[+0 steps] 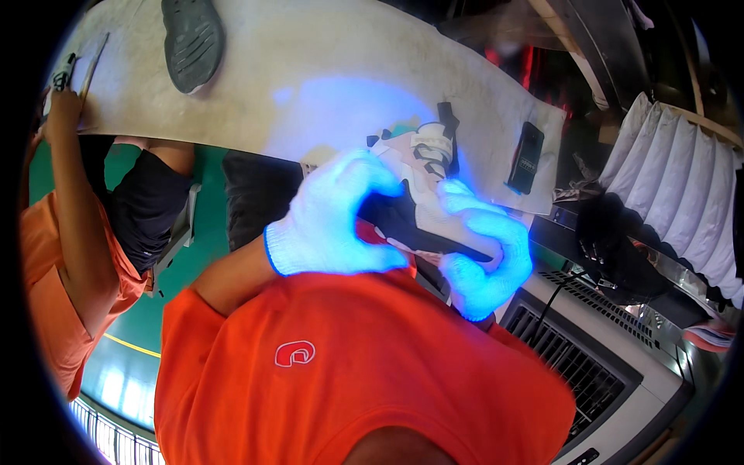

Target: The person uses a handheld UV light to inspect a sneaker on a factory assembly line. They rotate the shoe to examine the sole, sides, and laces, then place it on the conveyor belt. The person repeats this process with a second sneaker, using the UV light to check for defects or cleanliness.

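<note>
At centre I saw the left hand (329, 213), fingers and thumb spread, grip unclear; the right hand (500, 252) pinched the pale shoe (428, 208) between them; seemingly a positioning step, calling next for steady support; beyond, the table (310, 46) crossed the upper frame

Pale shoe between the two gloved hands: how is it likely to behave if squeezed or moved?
The pale shoe will probably flex when squeezed, as its upper looks layered from soft panels. Slipping seems unlikely, since the left hand and right hand wear textured-looking gloves. Its long, narrow shape suggests tipping sideways rather than rolling.
</note>
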Available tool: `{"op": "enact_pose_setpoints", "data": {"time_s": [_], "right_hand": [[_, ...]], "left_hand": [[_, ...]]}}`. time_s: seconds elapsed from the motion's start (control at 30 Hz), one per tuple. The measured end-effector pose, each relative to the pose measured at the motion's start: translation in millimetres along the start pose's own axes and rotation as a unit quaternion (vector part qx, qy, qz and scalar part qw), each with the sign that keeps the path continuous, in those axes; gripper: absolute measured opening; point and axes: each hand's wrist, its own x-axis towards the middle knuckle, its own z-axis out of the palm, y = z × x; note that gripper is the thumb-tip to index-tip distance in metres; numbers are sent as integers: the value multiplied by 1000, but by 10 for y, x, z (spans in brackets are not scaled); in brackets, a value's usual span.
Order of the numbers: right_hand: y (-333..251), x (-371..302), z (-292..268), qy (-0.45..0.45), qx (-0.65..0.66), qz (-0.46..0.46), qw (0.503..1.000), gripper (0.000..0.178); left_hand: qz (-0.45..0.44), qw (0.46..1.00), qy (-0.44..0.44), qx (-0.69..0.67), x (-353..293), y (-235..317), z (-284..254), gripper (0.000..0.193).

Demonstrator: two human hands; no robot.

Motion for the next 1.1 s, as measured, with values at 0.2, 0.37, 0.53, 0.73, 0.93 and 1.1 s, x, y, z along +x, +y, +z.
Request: {"op": "enact_pose_setpoints", "data": {"time_s": [0.2,0.37,0.53,0.73,0.93,1.1], "right_hand": [[-30,69,54,-13,-33,-9,999,56],[43,134,5,-52,-63,-50,995,52],[322,-27,-184,-7,-14,-80,997,50],[781,-492,-225,105,175,-76,976,49],[1288,-337,-408,43,253,163,953,66],[1523,-263,-447,-30,58,79,995,77]], "left_hand": [[-107,994,-1,-31,-153,-42,82,59],[183,979,74,-56,102,0,153,42],[114,991,-12,-72,413,-27,168,49],[-38,985,-165,-28,798,219,307,56],[-17,936,-201,288,958,184,535,52],[6,909,-227,350,988,85,614,57]]}}
